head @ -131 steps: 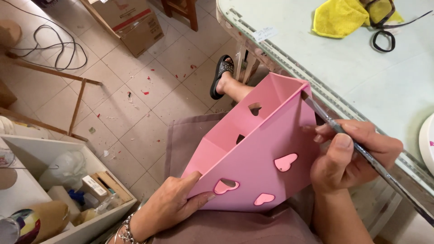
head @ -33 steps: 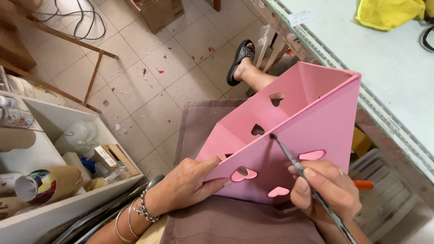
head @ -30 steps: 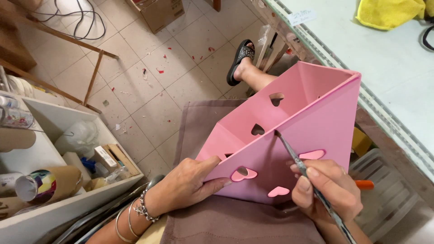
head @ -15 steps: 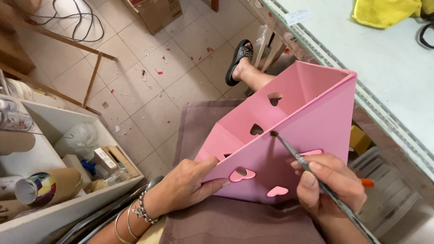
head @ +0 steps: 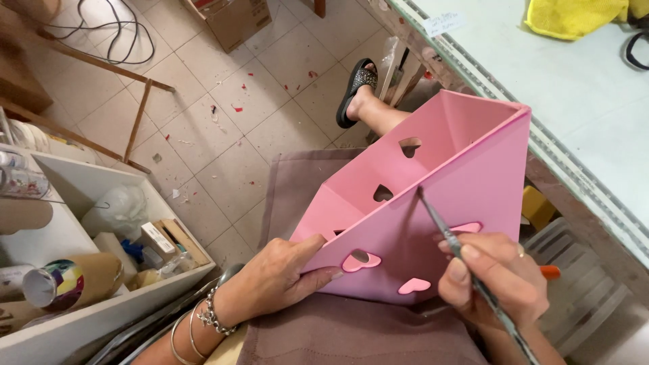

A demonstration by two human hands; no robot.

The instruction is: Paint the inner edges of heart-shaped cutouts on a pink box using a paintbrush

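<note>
- A pink box (head: 433, 223) with heart-shaped cutouts is held tilted on the lap, over a mauve cloth (head: 338, 331), in the middle of the scene; its open side faces far and left, and nothing is seen inside it.
- A white shelf unit (head: 101, 318) stands at the left; in it lie a cardboard tube (head: 64, 282) on its side, a clear plastic bag (head: 118, 209), small boxes (head: 159, 240) and a little bottle, packed close together.
- A brown carton (head: 233, 19) stands on the tiled floor at the far edge, with a printed label on top.
- A small white paper label (head: 444, 23) lies on the table (head: 581, 115) at the far right, and a yellow cloth (head: 574, 15) lies beyond it.
- The box's near left corner is grasped by the left hand (head: 277, 280), thumb on the inner wall and fingers flat against the outer face, beside a heart cutout.
- A thin brush (head: 466, 267) is pinched in the right hand (head: 493, 277), which is closed around its handle like a pen; the tip is touching the box's upper edge.
- Bracelets (head: 199, 321) are worn on the left wrist.
</note>
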